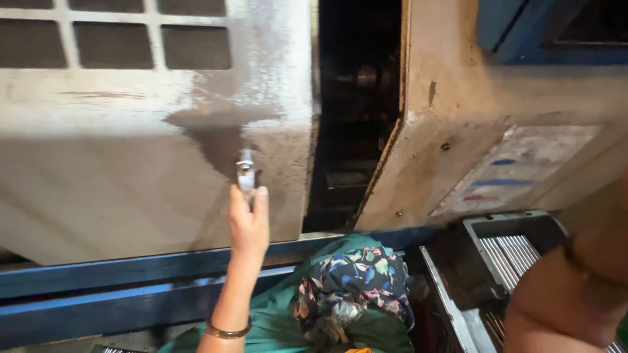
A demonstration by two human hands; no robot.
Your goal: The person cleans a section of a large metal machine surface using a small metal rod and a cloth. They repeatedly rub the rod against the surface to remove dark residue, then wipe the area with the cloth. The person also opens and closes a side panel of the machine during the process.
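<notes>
My left hand reaches up, fingers closed around the lower end of a small metal handle. The handle is fixed to a worn, grey-white sliding machine door, close to the door's right edge. A gold bangle sits on that wrist. My right arm comes in at the lower right, blurred, with a dark band near the wrist. Its hand lies at the frame's right edge, and its fingers are not clear.
Right of the door is a dark gap into the machine, then a beige housing. Below run blue rails. Green and floral cloth lies bundled at the bottom centre. A metal tray with ribbed bars sits at the right.
</notes>
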